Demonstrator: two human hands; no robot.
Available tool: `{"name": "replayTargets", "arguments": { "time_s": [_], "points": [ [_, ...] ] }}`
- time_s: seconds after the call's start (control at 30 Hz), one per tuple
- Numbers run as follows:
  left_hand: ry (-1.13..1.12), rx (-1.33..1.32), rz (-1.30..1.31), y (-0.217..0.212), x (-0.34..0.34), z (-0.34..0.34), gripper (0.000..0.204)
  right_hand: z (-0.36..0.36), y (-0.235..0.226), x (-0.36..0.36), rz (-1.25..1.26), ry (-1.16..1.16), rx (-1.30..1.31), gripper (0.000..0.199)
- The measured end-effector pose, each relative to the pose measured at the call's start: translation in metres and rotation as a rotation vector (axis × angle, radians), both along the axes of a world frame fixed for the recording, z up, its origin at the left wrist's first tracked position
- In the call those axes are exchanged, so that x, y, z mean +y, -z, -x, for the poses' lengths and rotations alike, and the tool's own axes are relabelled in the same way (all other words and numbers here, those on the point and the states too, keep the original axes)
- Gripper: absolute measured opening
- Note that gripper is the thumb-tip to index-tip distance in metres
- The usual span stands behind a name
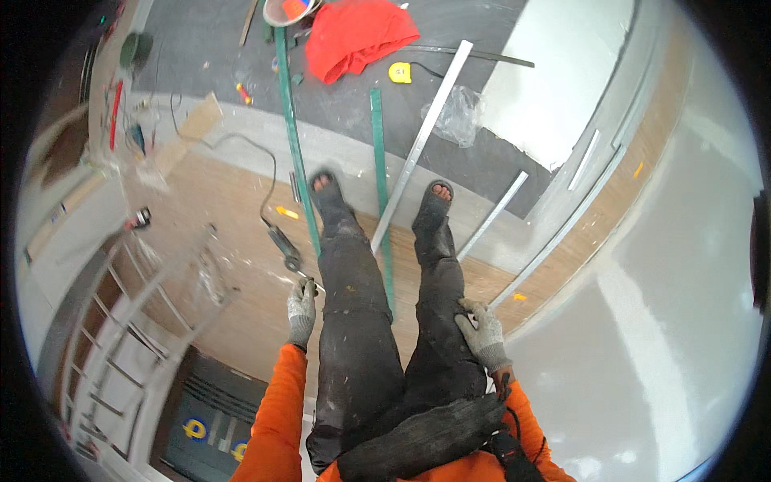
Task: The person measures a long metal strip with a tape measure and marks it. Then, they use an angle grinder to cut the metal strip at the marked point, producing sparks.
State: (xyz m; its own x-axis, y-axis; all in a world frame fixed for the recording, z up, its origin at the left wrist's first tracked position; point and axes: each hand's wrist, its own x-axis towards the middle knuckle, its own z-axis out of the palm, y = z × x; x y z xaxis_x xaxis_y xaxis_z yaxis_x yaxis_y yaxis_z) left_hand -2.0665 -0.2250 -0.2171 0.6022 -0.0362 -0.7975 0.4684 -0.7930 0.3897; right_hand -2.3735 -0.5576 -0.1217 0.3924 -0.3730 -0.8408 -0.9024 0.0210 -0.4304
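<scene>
My left hand (301, 312), in a grey glove with dark fingertips, hangs beside my left leg with its fingers curled together. A thin pale strip (315, 284) shows at those fingertips; what the fingers hold, if anything, is too small to make out. Just beyond that hand an angle grinder (285, 247) with a cord lies on the wood-look floor. My right hand (482, 331), gloved too, rests against my right leg near the knee with its fingers apart and nothing in them. Long green strips (291, 120) and a silver metal profile (424, 140) lie around my feet.
Ahead lie a red cloth (357, 36), a bucket (289, 10), a yellow tape measure (399, 73) and clear plastic (459, 116). A shorter metal profile (494, 214) is near my right foot. On the left stands a ladder (120, 325); a grey-white wall (658, 321) rises right.
</scene>
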Motion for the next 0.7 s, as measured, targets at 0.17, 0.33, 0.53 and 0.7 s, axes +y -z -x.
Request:
{"name": "replayTargets", "arguments": {
  "time_s": [0.17, 0.33, 0.53, 0.7],
  "points": [
    [-0.196, 0.015, 0.012, 0.029, 0.015, 0.092, 0.028, 0.037, 0.02, -0.018, -0.077, 0.061, 0.096, 0.037],
    [-0.13, 0.016, -0.079, 0.063, 0.044, 0.159, 0.034, 0.062, 0.094, -0.04, 0.057, -0.081, 0.064, 0.036],
    [0.03, -0.013, -0.171, 0.123, 0.098, 0.233, 0.033, 0.017, 0.176, -0.056, 0.123, -0.5, -0.009, 0.038],
    [0.183, 0.115, -0.129, 0.212, 0.114, 0.233, 0.04, -0.039, 0.285, -0.072, 0.373, -1.059, -0.189, 0.038]
  ]
}}
